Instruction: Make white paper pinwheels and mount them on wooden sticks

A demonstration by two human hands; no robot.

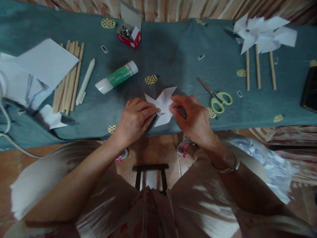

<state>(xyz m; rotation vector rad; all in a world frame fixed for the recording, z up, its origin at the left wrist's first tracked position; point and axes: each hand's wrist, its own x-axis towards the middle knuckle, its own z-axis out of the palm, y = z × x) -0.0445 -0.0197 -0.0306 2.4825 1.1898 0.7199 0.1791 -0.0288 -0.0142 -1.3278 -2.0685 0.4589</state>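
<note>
Between my hands, near the table's front edge, is a white paper pinwheel with pointed, folded blades. My left hand pinches its left side, thumb and fingers together near the middle. On the right side, my right hand grips a blade between thumb and forefinger. The fingertips cover parts of the paper. Green-handled scissors lie just right of my right hand, blades pointing up and left. A glue stick with a green label rests beyond my left hand.
Several wooden sticks, a white pen and white paper sheets lie at left. An open red box of small metal pieces stands at the back. Finished pinwheels on sticks lie at right. A bag of paper scraps is below.
</note>
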